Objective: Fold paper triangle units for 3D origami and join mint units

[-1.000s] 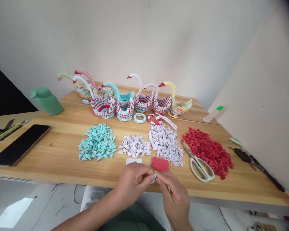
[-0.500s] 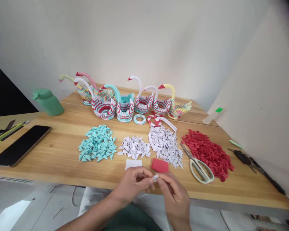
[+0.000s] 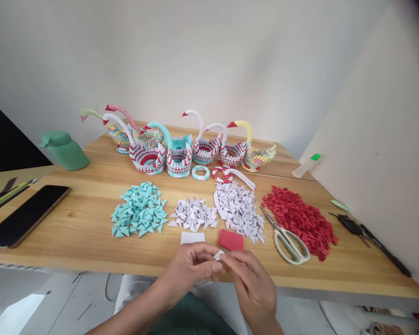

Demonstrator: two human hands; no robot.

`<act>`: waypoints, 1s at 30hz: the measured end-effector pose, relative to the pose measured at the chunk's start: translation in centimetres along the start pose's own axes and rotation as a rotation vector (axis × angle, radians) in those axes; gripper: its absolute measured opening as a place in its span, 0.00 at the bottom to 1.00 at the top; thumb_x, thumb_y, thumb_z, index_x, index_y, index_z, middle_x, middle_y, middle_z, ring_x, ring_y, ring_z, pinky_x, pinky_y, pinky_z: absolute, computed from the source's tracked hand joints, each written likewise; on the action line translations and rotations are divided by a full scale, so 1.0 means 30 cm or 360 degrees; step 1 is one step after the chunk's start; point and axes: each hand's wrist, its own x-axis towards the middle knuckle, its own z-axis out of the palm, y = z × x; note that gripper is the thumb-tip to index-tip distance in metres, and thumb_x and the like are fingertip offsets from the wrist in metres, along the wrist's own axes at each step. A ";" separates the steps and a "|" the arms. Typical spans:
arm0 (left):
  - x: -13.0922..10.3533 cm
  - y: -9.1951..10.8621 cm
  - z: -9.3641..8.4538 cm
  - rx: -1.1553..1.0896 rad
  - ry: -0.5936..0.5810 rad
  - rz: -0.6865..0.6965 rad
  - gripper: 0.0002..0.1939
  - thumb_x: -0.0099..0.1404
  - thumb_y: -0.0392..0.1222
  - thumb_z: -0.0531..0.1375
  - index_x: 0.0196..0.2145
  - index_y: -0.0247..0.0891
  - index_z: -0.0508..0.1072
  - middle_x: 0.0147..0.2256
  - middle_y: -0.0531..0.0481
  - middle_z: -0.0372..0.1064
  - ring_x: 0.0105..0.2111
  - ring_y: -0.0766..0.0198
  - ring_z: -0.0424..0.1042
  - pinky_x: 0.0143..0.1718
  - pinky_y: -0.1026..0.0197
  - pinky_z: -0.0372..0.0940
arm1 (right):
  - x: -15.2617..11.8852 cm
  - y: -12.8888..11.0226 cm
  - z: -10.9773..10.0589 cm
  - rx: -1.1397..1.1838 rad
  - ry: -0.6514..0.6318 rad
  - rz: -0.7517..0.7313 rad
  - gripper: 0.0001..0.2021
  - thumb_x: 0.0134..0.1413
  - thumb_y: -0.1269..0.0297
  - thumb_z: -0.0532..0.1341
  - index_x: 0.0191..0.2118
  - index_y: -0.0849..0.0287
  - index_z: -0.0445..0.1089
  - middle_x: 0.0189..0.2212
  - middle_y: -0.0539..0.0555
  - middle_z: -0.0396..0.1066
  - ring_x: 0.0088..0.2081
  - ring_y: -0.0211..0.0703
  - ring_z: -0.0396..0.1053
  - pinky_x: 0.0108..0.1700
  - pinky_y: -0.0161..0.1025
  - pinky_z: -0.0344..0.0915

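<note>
A small folded piece of white paper [image 3: 219, 255] is pinched between my two hands over the table's front edge. My left hand [image 3: 192, 267] is closed with thumb and fingers on the paper. My right hand [image 3: 253, 279] meets it from the other side, its fingertips pressed on the paper's edge. Just beyond lie a stack of white paper slips [image 3: 192, 237] and a stack of red paper slips [image 3: 231, 240]. Behind these are heaps of folded triangles: turquoise [image 3: 139, 209], a smaller white heap [image 3: 194, 214], a larger white heap [image 3: 239, 209] and red [image 3: 298, 221].
Scissors [image 3: 289, 242] lie beside the red heap. Several paper swans [image 3: 179, 158] stand at the back, with two paper rings [image 3: 200, 173] before them. A phone [image 3: 28, 216] and a green jug [image 3: 65, 151] are at left. Keys [image 3: 351, 225] and a black pen-like tool [image 3: 386, 251] lie at right.
The white paper between my fingers has turned from a small strip-like shape to a pointed one. My right fingertips have shifted slightly left over it. The view has shifted slightly.
</note>
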 end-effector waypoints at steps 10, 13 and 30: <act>-0.013 -0.003 -0.002 0.1472 0.0260 0.1050 0.08 0.64 0.39 0.60 0.39 0.40 0.79 0.28 0.46 0.78 0.26 0.61 0.73 0.30 0.63 0.61 | 0.024 -0.007 -0.030 0.0325 -0.0008 0.0430 0.06 0.54 0.70 0.62 0.36 0.55 0.75 0.29 0.53 0.76 0.30 0.42 0.74 0.32 0.34 0.72; -0.015 0.001 0.001 0.1488 0.0218 0.1132 0.08 0.64 0.38 0.60 0.39 0.39 0.78 0.28 0.46 0.78 0.26 0.62 0.73 0.31 0.63 0.61 | 0.025 -0.014 -0.028 0.0383 -0.0029 0.0464 0.05 0.54 0.71 0.62 0.34 0.55 0.75 0.26 0.51 0.74 0.28 0.40 0.72 0.30 0.32 0.70; -0.016 -0.015 -0.001 0.1543 0.0248 0.1055 0.10 0.67 0.37 0.55 0.33 0.39 0.77 0.24 0.48 0.74 0.25 0.62 0.70 0.31 0.62 0.59 | 0.008 -0.023 -0.009 0.0142 0.0013 0.0151 0.08 0.55 0.76 0.60 0.37 0.55 0.72 0.29 0.52 0.73 0.30 0.41 0.72 0.31 0.35 0.69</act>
